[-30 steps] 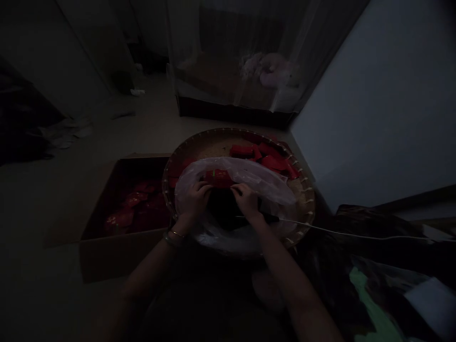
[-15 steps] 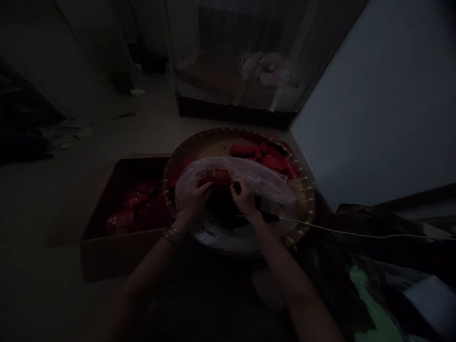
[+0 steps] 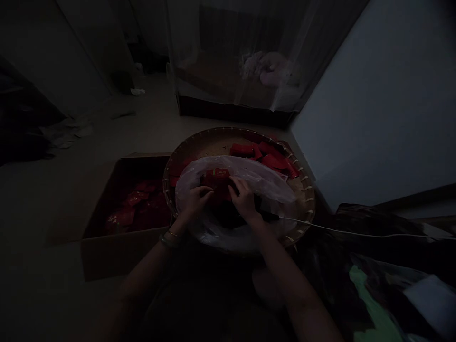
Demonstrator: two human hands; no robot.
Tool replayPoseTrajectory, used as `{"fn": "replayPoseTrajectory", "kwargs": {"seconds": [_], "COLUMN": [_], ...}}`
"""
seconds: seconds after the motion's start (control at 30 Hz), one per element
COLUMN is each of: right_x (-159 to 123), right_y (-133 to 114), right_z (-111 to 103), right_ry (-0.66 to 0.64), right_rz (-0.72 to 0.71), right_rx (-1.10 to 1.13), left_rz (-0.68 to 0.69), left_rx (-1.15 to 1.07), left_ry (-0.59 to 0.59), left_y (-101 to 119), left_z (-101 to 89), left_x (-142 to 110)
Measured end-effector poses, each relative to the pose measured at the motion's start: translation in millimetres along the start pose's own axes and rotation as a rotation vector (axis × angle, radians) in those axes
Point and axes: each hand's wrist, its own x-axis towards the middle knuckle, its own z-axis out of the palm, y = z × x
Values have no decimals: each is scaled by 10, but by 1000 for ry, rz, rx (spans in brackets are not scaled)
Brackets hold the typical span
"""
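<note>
In dim light, a red packet (image 3: 217, 175) with gold marks and a small green patch is between my hands. My left hand (image 3: 198, 198) is closed at its lower left edge, thumb and finger together. My right hand (image 3: 243, 196) pinches its right side, fingers bent over it. A darker red part of the packet shows between the fingertips. Below lies a black object (image 3: 269, 216) with a thin pale cable; its shape is mostly lost in shadow. Clear plastic sheeting (image 3: 270, 179) surrounds it inside a round woven basket (image 3: 308, 199).
More red packets (image 3: 272, 159) lie at the basket's far right. To the left stands an open cardboard box (image 3: 117, 259) holding several red packets. The white cable (image 3: 342, 231) runs off right, past dark bags and a green cloth (image 3: 374, 304). A pale wall (image 3: 384, 104) rises at right.
The red packet has tilted, and more of its dark red lower part shows between my hands. My left hand has shifted slightly down; the fingers of my right hand have curled further over.
</note>
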Motion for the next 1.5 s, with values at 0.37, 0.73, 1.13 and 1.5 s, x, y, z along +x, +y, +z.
{"fn": "replayPoseTrajectory", "kwargs": {"seconds": [0.37,0.73,1.13,1.5], "right_x": [-139,-171,-232,-238], "right_y": [-158,-163,-173,-53], "right_z": [-78,-173,-261,-255], "right_ry": [75,114,-324,-437], "right_rz": [-54,-57,463,621], "right_rx": [-164,-118,597,664], "left_rz": [-137,-92,-167,209], "left_rx": [-215,-150,-366,52], "left_ry": [-54,-77,-149,-21], "left_y": [81,188,9,121], "left_z": [101,58,122,58], "left_x": [-158,-196,-138,-210]}}
